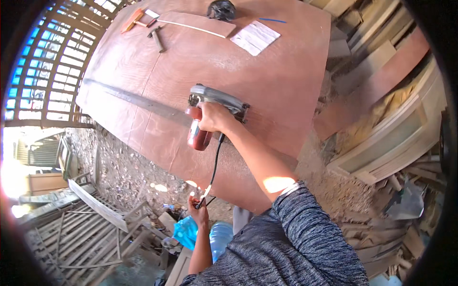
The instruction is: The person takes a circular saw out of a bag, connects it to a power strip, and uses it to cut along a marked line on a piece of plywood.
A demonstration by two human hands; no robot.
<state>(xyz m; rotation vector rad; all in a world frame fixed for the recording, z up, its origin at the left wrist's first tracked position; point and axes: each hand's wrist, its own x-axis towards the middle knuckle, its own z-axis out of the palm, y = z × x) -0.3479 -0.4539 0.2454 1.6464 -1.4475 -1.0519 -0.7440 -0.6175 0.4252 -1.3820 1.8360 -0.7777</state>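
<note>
My right hand is wrapped round the handle of a handheld circular saw with a red motor housing and a long dark grey base. The saw rests on a large reddish plywood sheet; its blade is hidden. Down by the sheet's near edge, my left hand is closed on the saw's black power cord. From the saw towards the far left, a long grey straight strip lies across the sheet.
On the sheet's far part lie a hammer, an orange-handled tool, a thin board, a black bag, paper and a blue pen. Wooden frames are stacked at right. Slatted wood and a water bottle stand nearby.
</note>
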